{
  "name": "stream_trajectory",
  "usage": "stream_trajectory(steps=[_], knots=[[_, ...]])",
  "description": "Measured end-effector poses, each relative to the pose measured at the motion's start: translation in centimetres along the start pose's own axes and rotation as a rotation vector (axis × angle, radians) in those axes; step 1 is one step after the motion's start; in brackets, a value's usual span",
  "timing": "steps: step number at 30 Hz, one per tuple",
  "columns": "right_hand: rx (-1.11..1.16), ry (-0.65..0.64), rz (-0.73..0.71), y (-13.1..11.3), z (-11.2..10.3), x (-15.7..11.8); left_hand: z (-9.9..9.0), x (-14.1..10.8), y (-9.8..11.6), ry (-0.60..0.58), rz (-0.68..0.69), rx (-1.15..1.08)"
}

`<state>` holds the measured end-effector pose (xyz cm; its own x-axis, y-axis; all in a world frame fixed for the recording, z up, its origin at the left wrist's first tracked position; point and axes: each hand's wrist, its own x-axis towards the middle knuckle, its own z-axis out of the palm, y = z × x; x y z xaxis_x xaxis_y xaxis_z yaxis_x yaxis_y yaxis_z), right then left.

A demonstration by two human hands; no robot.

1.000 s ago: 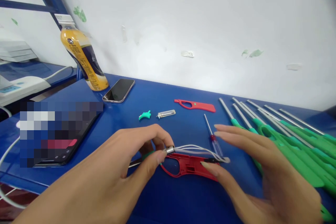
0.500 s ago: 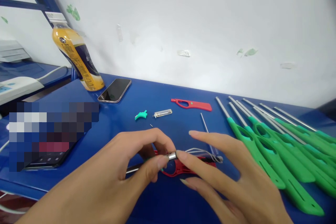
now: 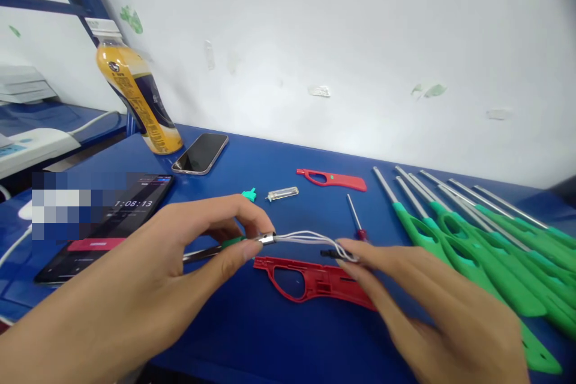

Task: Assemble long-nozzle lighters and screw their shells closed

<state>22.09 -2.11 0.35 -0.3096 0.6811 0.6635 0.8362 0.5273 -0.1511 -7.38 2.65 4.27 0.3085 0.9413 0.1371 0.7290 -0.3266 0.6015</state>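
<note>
Between thumb and fingers, my left hand [image 3: 211,246] grips a metal lighter tube [image 3: 269,239] near its end. Two white wires [image 3: 306,234] run from that end across to my right hand [image 3: 414,288]. My right hand pinches a small black igniter [image 3: 335,253] at the end where the wires loop round. Below them lies an open red lighter handle half [image 3: 310,285], its inner side up. The other red handle half [image 3: 335,180] rests farther back. Near my left fingers are a clear fuel tank [image 3: 283,193] and a green trigger [image 3: 249,194], partly hidden.
A screwdriver [image 3: 357,219] lies behind my right hand. Several green lighters [image 3: 477,240] spread over the right side. On the left are a phone with a lit timer [image 3: 139,192], a dark phone [image 3: 201,153] and a yellow bottle [image 3: 139,96] by the wall.
My right hand has moved from the tube end to the right and now pinches the black igniter with the wires. My left hand has shifted left and up with the tube.
</note>
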Motion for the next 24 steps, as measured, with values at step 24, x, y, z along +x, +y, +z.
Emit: stream_trajectory(steps=[24], knots=[[0.136, -0.314, -0.058, 0.8, 1.1, -0.2, 2.4, 1.6, -2.3, -0.298, 0.097, 0.043]])
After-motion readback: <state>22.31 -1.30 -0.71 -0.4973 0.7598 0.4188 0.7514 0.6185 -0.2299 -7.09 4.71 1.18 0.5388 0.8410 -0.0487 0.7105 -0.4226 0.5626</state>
